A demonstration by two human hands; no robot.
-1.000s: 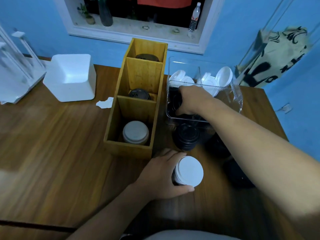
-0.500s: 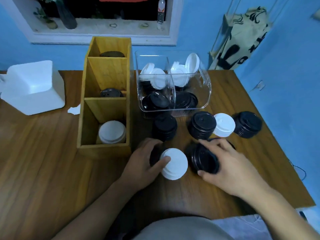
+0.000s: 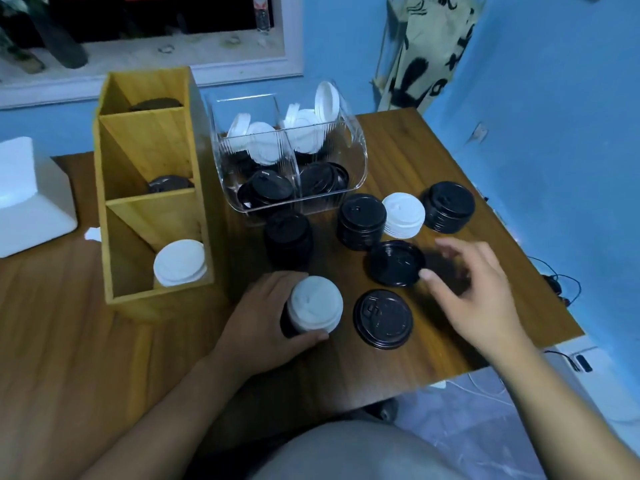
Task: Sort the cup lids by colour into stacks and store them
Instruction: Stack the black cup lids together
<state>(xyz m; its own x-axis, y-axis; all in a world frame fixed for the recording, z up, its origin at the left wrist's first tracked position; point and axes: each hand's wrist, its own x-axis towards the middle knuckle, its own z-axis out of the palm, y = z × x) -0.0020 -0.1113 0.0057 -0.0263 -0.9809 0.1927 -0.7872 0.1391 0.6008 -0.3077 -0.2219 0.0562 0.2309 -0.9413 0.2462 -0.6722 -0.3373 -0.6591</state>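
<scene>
My left hand (image 3: 258, 317) grips a stack of white lids (image 3: 315, 304) standing on the wooden table (image 3: 69, 341). My right hand (image 3: 474, 292) hovers with spread fingers, its thumb tip at the edge of an upturned black lid (image 3: 394, 263). A single black lid (image 3: 382, 318) lies flat in front of it. Three black stacks (image 3: 289, 237) (image 3: 362, 220) (image 3: 448, 206) and a white stack (image 3: 403, 214) stand behind. A clear bin (image 3: 356, 168) holds mixed white and black lids. The wooden three-compartment box (image 3: 114, 168) has a white stack (image 3: 180, 263) in its near compartment.
A white foam block (image 3: 24, 199) sits at the far left of the table. The table's right edge (image 3: 540, 271) drops to a floor with cables. A window sill with bottles runs along the blue wall behind.
My right hand has left the bin, set a black lid down in front of me, and now lifts off beside an upturned black lid. My left hand keeps hold of the white stack.
</scene>
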